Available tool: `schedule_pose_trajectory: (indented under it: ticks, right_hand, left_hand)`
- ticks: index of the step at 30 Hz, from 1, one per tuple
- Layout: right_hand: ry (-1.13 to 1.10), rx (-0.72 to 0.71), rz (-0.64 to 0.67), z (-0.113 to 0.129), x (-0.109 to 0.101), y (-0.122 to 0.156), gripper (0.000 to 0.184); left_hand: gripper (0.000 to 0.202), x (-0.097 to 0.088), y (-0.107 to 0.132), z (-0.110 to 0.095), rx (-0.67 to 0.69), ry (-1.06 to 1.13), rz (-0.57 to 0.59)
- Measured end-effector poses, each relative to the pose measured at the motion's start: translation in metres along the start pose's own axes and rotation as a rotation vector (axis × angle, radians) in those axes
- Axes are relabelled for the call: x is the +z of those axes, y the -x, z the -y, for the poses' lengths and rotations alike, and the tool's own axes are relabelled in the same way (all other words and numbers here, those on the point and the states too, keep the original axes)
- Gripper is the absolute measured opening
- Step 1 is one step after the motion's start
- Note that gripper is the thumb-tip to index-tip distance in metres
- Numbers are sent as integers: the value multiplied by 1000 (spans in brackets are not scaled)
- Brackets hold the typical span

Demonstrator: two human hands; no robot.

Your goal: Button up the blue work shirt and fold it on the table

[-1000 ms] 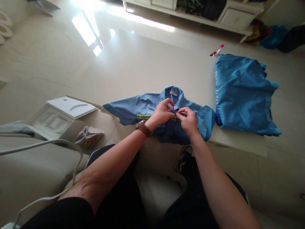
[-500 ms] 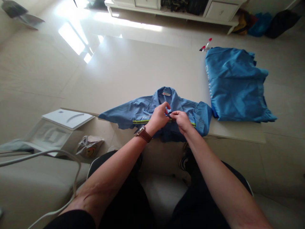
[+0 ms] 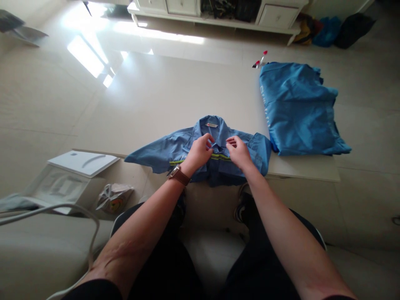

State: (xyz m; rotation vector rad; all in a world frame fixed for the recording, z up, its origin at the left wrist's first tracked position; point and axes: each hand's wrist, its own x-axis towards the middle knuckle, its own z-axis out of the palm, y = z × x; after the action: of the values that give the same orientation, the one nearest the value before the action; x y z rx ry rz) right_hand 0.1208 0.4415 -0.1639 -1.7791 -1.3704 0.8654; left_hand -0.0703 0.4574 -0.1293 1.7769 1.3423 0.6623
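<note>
A blue short-sleeved work shirt [image 3: 220,168] lies folded on a pale table [image 3: 156,108], with its collar away from me and a yellow-green reflective stripe across its front. My left hand [image 3: 198,153], wearing a brown-strapped wristwatch [image 3: 179,175], rests on the shirt just left of the placket, its fingers slightly curled. My right hand [image 3: 239,152] is just right of the placket below the collar, its fingers spread and nothing visible in them. A folded blue garment [image 3: 296,108] lies to the right of the shirt.
Red-tipped clips [image 3: 260,59] lie beyond the folded garment. At left stand a white box [image 3: 59,185] with a white lid [image 3: 83,163], a crumpled plastic bag [image 3: 114,198] and a white cable [image 3: 75,207]. A white cabinet [image 3: 218,12] stands at the far side.
My hands, pinched together at the placket earlier, have drawn apart. The view has shifted slightly, so everything sits a little further left in the frame.
</note>
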Motion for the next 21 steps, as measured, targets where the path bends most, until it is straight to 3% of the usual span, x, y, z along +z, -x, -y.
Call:
schedule_pose_trajectory:
  ticks: [3,6,10,14,18,21]
  right_hand:
    - [333,-97,-27,-17,-19,-3,23]
    - [494,-57,6,-33,-36,-5,32]
    - [595,-22,-40,-46,-54,-8,50]
    - [704,71,-20,-50,-66,-8,54]
    - [820,106,22,-47,-77,-1,36]
    - [859,54,21,-40,-92,8,30]
  left_hand:
    - [30,-25,-6,23,-109,-287,7]
    - [52,-57,-6,57,-266,-599,-26]
    - [63,-88,2,90,-404,-706,26]
    - [46,-96,12,97,-490,-710,24]
    - [33,-99,15,95,-447,-767,5]
    - [31,-111,16,95,-411,-708,64]
